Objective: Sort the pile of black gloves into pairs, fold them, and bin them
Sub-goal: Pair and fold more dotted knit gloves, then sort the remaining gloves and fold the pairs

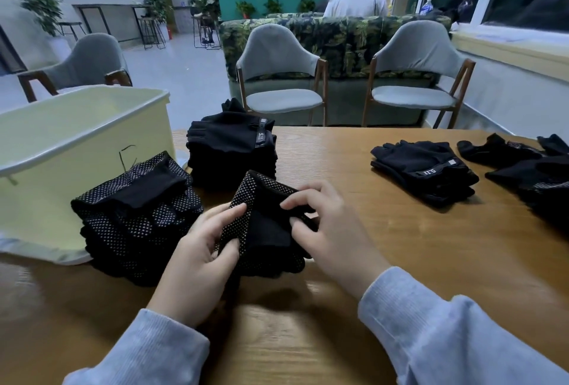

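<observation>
The fingers of the left hand were curled round the left edge of a folded dotted glove, with the thumb pressed against its near side. The fingers of the right hand were bent too, pinching the black inner fold of the same glove from the right, fingertips on top and thumb tucked below. Both hands held the glove low over the wooden table, near its front edge, and both wrists came out of grey sleeves.

Just left of the held glove stood a stack of folded dotted gloves, with a black cuff folded over on top. Behind the hands rose a taller stack of plain black gloves with a small label strip on the top one. Both stacks were beside the pale yellow bin, which sat at the left end of the table; the dotted stack touched its near wall. The bin's inside showed only bare walls from this angle, and its floor was out of sight, so I could not tell what lay in it.

Well to the right lay a smaller stack of labelled black gloves, and beyond it, at the table's right edge, a loose pile of black gloves. Two grey chairs stood behind the table.
</observation>
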`<state>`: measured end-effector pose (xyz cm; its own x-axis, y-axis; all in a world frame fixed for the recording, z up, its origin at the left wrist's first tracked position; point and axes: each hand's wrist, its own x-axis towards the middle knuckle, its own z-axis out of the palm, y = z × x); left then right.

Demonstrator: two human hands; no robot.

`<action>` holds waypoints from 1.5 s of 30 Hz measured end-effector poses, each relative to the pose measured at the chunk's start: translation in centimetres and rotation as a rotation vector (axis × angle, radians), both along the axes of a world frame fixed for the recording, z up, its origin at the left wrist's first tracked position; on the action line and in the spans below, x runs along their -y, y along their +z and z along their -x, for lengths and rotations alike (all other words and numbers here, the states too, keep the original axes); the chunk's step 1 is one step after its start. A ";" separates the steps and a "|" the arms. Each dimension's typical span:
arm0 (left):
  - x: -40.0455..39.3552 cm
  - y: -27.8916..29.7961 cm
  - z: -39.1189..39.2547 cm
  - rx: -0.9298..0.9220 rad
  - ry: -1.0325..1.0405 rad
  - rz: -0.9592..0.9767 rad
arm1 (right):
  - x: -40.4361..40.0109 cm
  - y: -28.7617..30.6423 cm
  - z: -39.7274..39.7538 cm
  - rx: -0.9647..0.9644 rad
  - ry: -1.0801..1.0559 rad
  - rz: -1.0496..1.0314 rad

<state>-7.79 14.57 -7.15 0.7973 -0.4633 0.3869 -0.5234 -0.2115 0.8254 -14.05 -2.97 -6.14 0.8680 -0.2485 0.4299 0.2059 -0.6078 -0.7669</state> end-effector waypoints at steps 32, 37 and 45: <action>2.1 -3.5 1.1 0.642 0.101 -0.715 | 2.4 -3.3 0.3 -0.161 0.074 0.460; 4.8 -4.0 4.1 0.721 0.016 -0.618 | 4.2 -3.1 3.4 -0.137 0.029 0.383; 9.1 -4.7 8.2 0.707 -0.093 -0.599 | 7.2 -3.2 8.2 -0.130 -0.101 0.325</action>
<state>-16.01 5.46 -11.85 0.4177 -0.7927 0.4440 -0.8989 -0.4317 0.0750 -22.27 -10.19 -9.33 0.8988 -0.2044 0.3878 0.0454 -0.8364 -0.5462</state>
